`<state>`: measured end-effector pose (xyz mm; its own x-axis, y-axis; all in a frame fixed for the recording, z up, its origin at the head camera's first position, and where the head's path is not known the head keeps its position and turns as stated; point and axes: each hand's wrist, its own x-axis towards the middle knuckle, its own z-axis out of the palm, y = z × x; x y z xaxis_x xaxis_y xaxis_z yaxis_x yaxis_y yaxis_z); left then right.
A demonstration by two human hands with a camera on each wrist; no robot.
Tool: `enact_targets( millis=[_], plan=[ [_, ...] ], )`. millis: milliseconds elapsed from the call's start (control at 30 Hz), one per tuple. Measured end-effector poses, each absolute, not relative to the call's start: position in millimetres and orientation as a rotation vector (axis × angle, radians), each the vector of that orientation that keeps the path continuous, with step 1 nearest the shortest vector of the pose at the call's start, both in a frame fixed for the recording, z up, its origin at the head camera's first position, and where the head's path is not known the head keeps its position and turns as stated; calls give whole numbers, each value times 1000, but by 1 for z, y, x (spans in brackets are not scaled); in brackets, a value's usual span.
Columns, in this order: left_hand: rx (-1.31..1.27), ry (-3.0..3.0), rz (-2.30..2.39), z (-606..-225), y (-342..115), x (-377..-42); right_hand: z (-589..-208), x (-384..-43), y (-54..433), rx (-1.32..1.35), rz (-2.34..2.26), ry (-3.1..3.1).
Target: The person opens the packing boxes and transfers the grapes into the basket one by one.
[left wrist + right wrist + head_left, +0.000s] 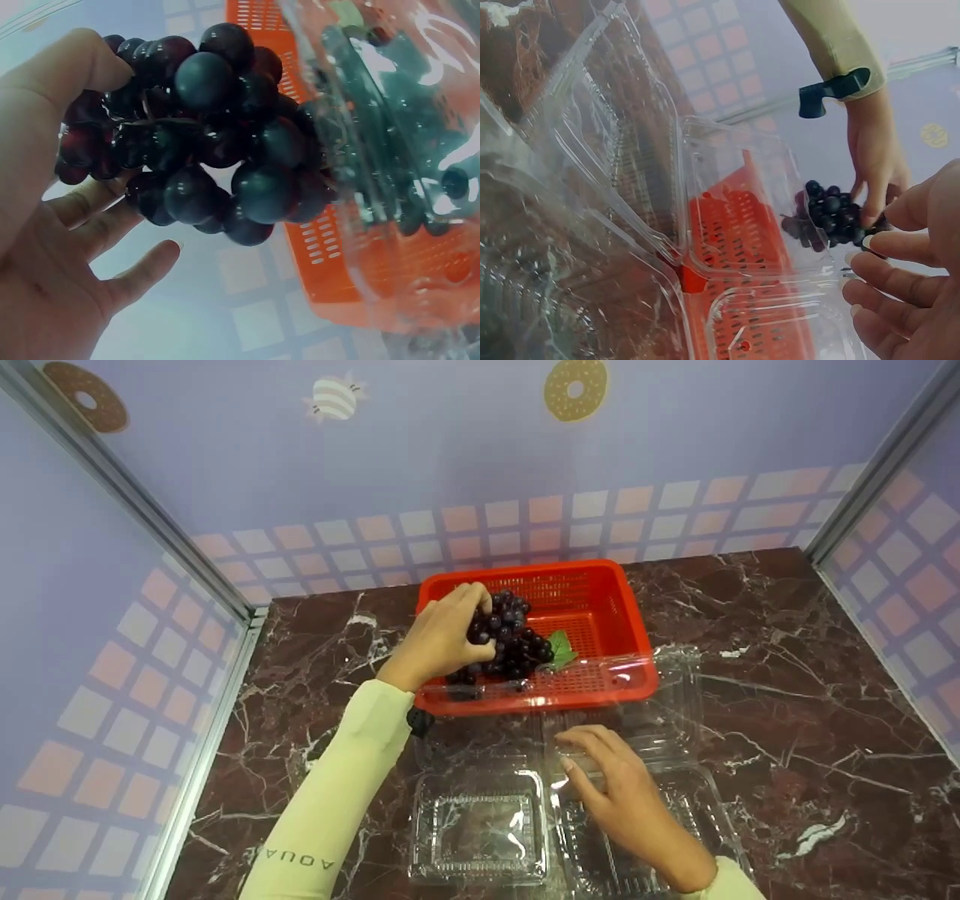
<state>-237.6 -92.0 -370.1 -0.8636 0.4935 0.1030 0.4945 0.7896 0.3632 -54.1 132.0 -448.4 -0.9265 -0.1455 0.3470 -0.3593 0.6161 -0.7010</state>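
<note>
My left hand (439,634) grips a bunch of dark purple grapes (495,626), thumb on one side and fingers on the other. In the left wrist view the grapes (214,142) hang above the basket's edge, with the stem showing. More dark grapes (531,651) lie in the red plastic basket (636,622). Two clear plastic clamshell boxes stand side by side with lids raised, a left box (480,847) and a right box (716,810). Above the right box is my right hand (619,791); its fingers (892,289) are loosely extended and hold nothing.
A green leaf (561,648) lies in the basket. The raised clear lids (679,682) lean across the basket's near edge. A dark marbled tabletop (810,735) lies beneath everything. Patterned panels (480,450) enclose the back and both sides.
</note>
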Motion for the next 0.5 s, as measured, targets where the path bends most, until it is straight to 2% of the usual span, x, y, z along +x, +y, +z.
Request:
enact_targets(
  millis=[500],
  plan=[
    [-905, -2974, -684, -386, -83, -238, -440, -61, 139, 394, 1177, -2578]
  ],
)
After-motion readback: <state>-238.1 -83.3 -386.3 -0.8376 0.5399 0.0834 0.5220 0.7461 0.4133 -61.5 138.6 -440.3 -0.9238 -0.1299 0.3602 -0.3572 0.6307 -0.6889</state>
